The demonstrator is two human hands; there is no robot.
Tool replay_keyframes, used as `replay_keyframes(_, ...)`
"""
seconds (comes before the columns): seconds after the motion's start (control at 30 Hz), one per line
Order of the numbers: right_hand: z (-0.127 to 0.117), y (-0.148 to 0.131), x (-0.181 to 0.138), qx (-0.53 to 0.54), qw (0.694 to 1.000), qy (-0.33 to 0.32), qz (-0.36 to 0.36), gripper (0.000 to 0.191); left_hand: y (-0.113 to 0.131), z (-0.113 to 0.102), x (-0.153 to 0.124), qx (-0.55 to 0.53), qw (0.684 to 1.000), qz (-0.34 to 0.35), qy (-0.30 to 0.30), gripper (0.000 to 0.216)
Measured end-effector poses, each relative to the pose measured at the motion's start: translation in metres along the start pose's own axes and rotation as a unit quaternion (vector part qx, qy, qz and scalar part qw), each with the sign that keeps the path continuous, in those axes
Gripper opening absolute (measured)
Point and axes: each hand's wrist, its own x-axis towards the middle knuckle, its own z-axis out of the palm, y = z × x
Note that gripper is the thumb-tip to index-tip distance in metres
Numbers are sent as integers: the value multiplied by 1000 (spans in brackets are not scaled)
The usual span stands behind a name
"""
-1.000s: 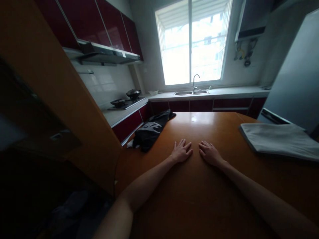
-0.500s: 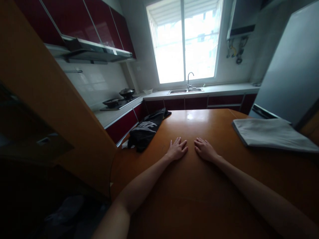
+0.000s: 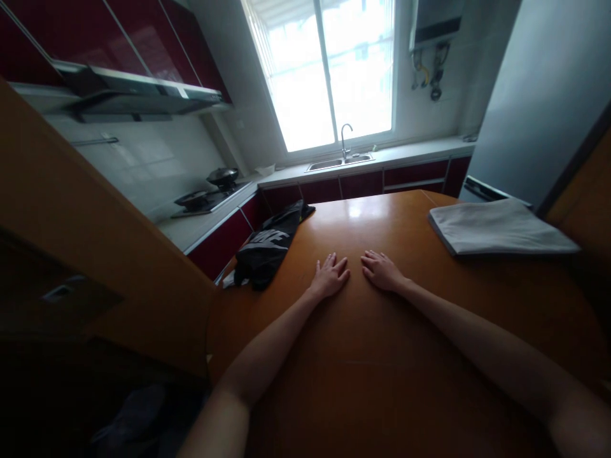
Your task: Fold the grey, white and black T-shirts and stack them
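Note:
Both of my arms stretch out over an orange-brown wooden table point(image 3: 405, 343). My left hand point(image 3: 330, 276) lies flat on the tabletop with its fingers spread, holding nothing. My right hand point(image 3: 380, 271) rests flat beside it, a small gap between them, fingers out and empty. A black garment with white lettering point(image 3: 267, 245) lies crumpled at the table's left edge, a short way from my left hand. A folded pale grey cloth point(image 3: 496, 227) lies at the table's right side, well away from my right hand.
A wooden cabinet side point(image 3: 95, 254) rises close on the left. Behind the table runs a kitchen counter with a sink and tap point(image 3: 341, 159) under a bright window and a hob with pans point(image 3: 210, 191). A grey fridge point(image 3: 539, 102) stands at the right.
The view has shifted right and tilted, so everything sits further left and higher in the picture. Both hands stay flat on the table in the same place.

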Motion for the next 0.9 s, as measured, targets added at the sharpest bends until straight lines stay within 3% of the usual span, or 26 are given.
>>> replay_keyframes(0.9,3,2,1,-21,1000,-5,-4,52,-2,4,-1,-30,999,-1,24,59)
